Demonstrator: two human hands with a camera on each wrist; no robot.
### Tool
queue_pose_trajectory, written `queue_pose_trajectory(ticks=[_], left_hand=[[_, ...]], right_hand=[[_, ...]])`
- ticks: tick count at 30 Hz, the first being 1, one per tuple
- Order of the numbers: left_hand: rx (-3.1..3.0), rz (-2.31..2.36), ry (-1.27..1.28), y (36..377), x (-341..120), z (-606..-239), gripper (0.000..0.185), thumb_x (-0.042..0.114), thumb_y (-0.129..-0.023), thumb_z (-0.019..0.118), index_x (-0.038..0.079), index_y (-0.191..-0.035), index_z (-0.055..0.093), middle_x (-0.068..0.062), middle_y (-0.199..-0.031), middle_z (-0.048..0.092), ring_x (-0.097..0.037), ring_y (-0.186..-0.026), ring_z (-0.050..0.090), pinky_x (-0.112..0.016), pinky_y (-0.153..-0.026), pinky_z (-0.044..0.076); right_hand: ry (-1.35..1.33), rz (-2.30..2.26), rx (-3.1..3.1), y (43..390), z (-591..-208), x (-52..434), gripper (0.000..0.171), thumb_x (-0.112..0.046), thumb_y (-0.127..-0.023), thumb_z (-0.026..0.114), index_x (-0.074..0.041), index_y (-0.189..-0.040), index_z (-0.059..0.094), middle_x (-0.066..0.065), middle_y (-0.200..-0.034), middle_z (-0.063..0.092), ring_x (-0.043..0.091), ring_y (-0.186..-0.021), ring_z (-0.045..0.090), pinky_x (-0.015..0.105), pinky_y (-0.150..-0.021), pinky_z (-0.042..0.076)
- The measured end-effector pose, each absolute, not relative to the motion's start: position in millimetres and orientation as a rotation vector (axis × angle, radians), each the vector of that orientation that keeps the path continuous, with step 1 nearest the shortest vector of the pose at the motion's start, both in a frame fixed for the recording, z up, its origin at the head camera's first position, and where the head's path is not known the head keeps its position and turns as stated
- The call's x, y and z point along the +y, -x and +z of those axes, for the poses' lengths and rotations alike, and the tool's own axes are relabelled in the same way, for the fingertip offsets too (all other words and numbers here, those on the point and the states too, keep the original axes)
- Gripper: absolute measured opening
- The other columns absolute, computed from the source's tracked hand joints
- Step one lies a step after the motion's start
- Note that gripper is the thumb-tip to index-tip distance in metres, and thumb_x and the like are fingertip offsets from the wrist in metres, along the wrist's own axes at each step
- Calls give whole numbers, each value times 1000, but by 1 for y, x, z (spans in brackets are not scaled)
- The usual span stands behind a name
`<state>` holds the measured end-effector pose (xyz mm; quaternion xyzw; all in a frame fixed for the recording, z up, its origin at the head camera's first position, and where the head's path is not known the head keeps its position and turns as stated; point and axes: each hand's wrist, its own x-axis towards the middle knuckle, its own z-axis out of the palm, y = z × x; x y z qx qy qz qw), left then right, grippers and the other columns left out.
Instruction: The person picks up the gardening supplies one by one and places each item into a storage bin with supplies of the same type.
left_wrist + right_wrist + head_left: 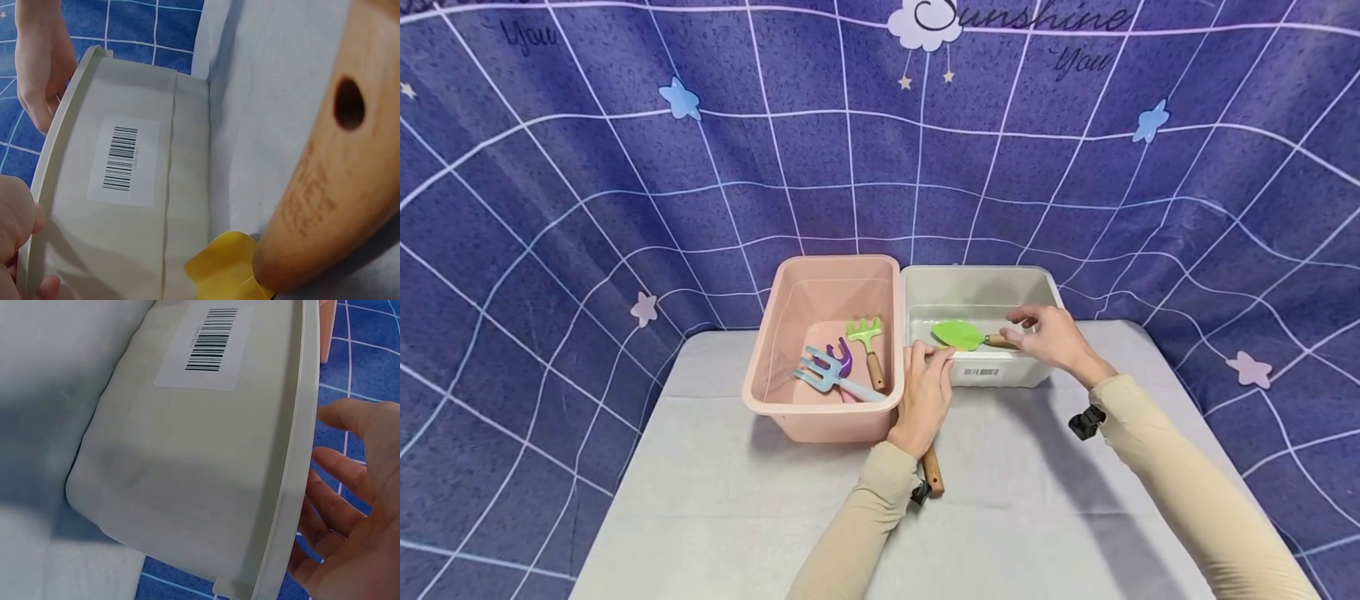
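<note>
My left hand (921, 404) grips the near rim of the white bin (1037, 369) at its left corner, fingertips over the edge. Inside that bin lies a green leaf-shaped toy shovel (957, 334) with a wooden handle. My right hand (1048, 337) hovers at the bin's right side, beside the shovel's handle, thumb and fingers apart with nothing between them. Under my left wrist, a tool with a wooden handle (932, 475) lies on the table; the left wrist view shows its yellow head (226, 265), mostly hidden in the head view.
Left of the white bin stands a deeper pink bin (823, 408). It contains a light-blue toy fork (825, 372), a green toy rake (867, 332) and a purple toy tool (846, 358). A patterned blue curtain (880, 167) hangs behind the grey-covered table (715, 500).
</note>
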<state>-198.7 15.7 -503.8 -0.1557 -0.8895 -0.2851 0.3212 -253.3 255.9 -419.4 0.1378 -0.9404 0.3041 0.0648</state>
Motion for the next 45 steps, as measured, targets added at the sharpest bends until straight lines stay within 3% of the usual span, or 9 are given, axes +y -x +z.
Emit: queue_pose_trajectory(ticks=[11,23,31,39,45], left_hand=[[-2323,-763,405,200,17,-504,22,19,-107,63,16,-122,79,-5,-113,60,-24,-109,57,-34,-96,47],[-2324,-756,394,201,16,-501,23,19,-107,62,16,-121,79,-6,-113,59,-25,-109,56,-34,-97,48],[-2330,-770,396,198,17,-503,23,19,-107,63,15,-122,80,-6,-113,60,-24,-110,56,-34,-97,48],[-2336,-756,393,198,18,-503,23,20,-107,62,17,-122,80,-5,-113,60,-24,-109,57,-34,-97,48],[-2340,-765,389,198,18,-503,23,20,-107,62,17,-122,80,-5,-114,60,-24,-111,57,-34,-98,48]], right_hand=[[-396,954,-2816,247,-416,261,37,-30,-96,75,-4,-122,77,19,-117,79,37,-105,75,51,-92,57],[-399,947,-2808,239,-413,261,35,-29,-95,75,-6,-120,78,18,-112,80,33,-97,76,43,-86,56],[-409,958,-2808,231,-417,260,31,-27,-95,76,-4,-115,78,15,-101,81,30,-92,74,32,-75,55],[-405,992,-2774,225,-419,262,30,-21,-95,75,-2,-118,78,16,-105,79,33,-94,73,38,-82,55],[-411,985,-2769,221,-420,262,28,-20,-95,76,-2,-117,79,15,-103,79,29,-87,72,34,-78,54]])
